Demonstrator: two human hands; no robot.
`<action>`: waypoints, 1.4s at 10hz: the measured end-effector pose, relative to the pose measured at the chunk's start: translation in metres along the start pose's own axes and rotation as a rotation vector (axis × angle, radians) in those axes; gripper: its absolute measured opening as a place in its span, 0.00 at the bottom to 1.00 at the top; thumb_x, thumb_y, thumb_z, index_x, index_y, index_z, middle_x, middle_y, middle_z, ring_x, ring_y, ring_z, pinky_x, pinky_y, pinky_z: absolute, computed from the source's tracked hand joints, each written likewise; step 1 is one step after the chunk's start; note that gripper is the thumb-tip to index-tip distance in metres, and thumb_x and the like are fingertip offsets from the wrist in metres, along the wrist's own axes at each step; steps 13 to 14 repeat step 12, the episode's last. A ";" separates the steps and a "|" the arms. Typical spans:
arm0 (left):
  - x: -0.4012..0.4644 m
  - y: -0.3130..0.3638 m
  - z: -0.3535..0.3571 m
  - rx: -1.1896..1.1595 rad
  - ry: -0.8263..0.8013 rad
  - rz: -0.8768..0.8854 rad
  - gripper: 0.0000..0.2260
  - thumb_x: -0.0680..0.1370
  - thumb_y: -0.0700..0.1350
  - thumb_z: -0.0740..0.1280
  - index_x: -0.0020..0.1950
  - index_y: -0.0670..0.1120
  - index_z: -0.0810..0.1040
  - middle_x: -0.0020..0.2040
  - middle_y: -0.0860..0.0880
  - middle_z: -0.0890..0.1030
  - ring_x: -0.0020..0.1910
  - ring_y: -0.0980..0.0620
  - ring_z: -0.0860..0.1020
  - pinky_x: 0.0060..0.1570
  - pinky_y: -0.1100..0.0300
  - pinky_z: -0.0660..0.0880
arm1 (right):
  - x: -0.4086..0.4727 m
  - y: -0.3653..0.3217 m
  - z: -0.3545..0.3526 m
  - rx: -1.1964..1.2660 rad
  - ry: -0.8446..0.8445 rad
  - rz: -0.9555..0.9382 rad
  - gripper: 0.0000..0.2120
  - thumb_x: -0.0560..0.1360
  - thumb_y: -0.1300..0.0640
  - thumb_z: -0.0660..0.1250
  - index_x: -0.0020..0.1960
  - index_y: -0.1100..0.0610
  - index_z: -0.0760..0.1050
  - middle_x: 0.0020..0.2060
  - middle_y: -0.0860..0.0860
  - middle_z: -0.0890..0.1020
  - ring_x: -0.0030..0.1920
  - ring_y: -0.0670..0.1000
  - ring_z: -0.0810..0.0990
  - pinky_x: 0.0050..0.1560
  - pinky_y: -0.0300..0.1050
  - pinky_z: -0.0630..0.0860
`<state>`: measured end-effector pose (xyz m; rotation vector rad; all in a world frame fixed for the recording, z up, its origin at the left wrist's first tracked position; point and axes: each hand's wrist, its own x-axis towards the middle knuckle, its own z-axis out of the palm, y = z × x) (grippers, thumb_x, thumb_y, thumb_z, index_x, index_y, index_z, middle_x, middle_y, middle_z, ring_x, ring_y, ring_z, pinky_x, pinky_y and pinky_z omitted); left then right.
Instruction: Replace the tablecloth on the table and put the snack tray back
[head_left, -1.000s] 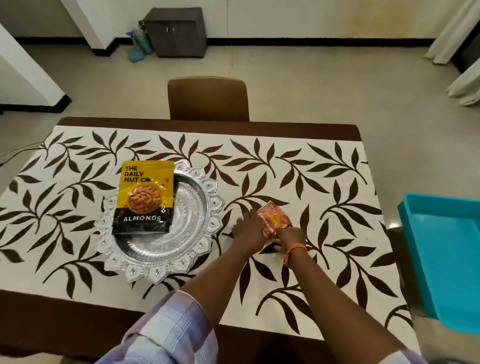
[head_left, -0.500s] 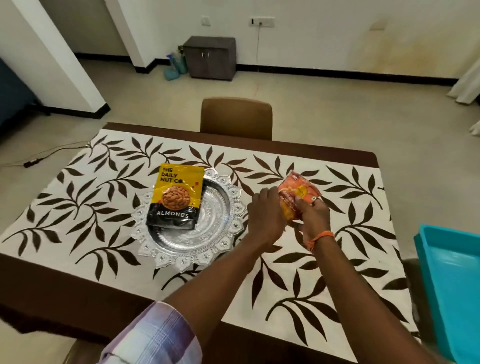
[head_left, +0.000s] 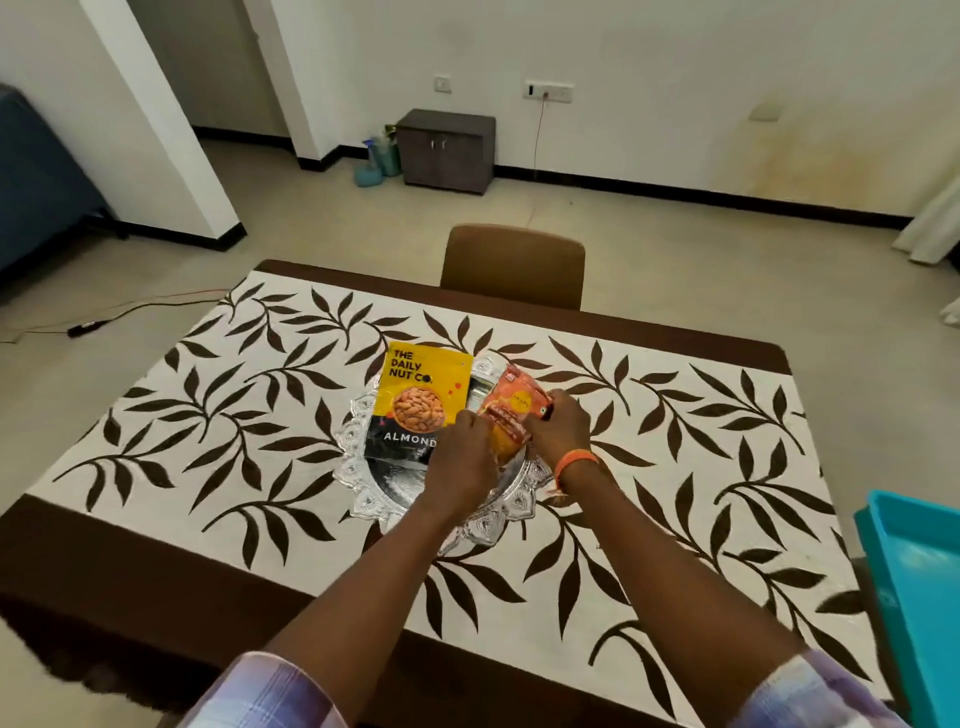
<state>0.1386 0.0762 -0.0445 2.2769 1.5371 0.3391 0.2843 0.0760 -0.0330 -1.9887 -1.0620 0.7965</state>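
The leaf-pattern tablecloth (head_left: 218, 415) is lying flat on the table, and the silver tray (head_left: 363, 499) is sitting near its middle with the almond bag (head_left: 421, 400) on it, so you are finishing the task, I think. Your left hand (head_left: 462, 457) and right hand (head_left: 558, 426) are both gripping the orange snack packet (head_left: 511, 410) with curled fingers, holding it over the right part of the tray, just beside the almond bag.
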 end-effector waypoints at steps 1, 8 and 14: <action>-0.001 -0.003 0.006 0.015 -0.041 0.047 0.21 0.77 0.44 0.67 0.69 0.43 0.69 0.66 0.43 0.68 0.61 0.42 0.73 0.50 0.50 0.74 | -0.003 0.005 -0.005 -0.157 0.066 -0.050 0.10 0.72 0.56 0.68 0.52 0.56 0.74 0.46 0.55 0.82 0.48 0.57 0.80 0.46 0.50 0.77; -0.020 -0.065 0.009 0.223 0.069 -0.081 0.27 0.83 0.55 0.55 0.78 0.43 0.56 0.79 0.39 0.55 0.78 0.35 0.47 0.75 0.40 0.41 | -0.035 0.029 0.033 0.246 0.117 0.225 0.41 0.77 0.54 0.67 0.78 0.54 0.43 0.70 0.60 0.71 0.66 0.62 0.74 0.66 0.58 0.71; -0.042 0.002 -0.004 0.218 0.202 0.090 0.33 0.83 0.59 0.52 0.80 0.38 0.50 0.80 0.38 0.49 0.79 0.38 0.42 0.77 0.43 0.41 | -0.074 0.034 -0.039 0.188 0.294 0.109 0.41 0.76 0.49 0.68 0.78 0.53 0.45 0.76 0.60 0.60 0.73 0.60 0.65 0.70 0.55 0.64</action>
